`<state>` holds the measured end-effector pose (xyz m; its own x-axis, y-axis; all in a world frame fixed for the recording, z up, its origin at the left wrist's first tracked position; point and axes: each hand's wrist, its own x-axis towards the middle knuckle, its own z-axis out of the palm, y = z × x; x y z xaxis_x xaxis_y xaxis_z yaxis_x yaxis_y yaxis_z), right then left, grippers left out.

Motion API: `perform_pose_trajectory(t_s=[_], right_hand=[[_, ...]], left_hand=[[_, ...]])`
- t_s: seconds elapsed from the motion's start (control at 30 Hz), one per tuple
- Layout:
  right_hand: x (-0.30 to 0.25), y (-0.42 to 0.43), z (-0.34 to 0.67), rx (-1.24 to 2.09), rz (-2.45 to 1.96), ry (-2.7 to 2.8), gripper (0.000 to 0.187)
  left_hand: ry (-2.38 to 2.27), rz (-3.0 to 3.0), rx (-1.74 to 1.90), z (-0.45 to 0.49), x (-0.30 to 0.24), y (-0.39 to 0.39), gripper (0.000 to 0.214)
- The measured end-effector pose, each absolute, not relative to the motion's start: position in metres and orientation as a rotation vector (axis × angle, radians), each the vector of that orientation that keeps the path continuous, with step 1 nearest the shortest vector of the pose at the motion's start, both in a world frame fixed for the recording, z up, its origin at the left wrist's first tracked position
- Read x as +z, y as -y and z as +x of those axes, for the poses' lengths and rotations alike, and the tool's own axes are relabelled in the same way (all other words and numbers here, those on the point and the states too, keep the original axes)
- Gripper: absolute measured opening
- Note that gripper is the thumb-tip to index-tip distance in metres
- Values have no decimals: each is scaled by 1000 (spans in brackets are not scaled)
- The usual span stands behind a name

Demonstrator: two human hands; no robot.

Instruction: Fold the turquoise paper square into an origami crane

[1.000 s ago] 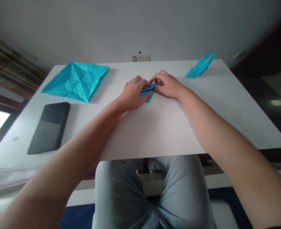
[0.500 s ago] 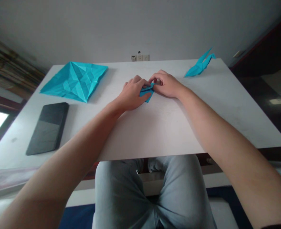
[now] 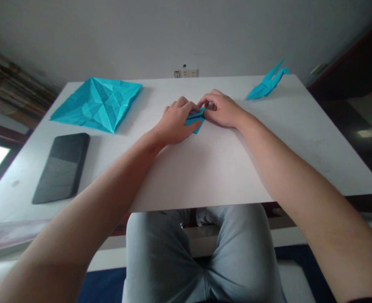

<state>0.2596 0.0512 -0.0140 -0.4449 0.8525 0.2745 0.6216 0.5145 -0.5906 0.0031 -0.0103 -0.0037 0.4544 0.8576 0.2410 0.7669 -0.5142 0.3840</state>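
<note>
Near the middle of the white table (image 3: 201, 168) lies a small piece of folded blue paper (image 3: 194, 122), partly covered by my fingers. From the left, my left hand (image 3: 177, 122) presses on it, thumb along its near side and fingertips over the top. My right hand (image 3: 220, 108) pinches the paper's right end between thumb and index finger. The folds beneath my fingers are hidden.
A creased blue paper sheet (image 3: 101, 105) is spread at the back left. In front of it lies a dark tablet-like device (image 3: 61, 168). A blue paper crane (image 3: 267, 84) stands at the back right. Wall sockets (image 3: 186, 73) sit behind the table.
The whole view has shifted slightly. Both hands keep their hold on the folded paper, with barely any visible finger movement.
</note>
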Motion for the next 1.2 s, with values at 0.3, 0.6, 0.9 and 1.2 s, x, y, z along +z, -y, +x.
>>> perform_pose_trajectory(t_s=[0.3, 0.6, 0.9, 1.2], right_hand=[[-15, -51, 259, 524, -1209, 2229, 25], [-17, -52, 258, 513, -1224, 2232, 24], [-10, -48, 256, 501, -1256, 2249, 23], [-6, -45, 257, 499, -1276, 2257, 20]], left_hand=[[-1396, 2482, 611, 2, -4, 9, 45], [-1410, 2466, 602, 3, -2, 10, 47], [-1411, 2471, 630, 4, -5, 9, 48], [-1417, 2474, 602, 4, -5, 10, 49]])
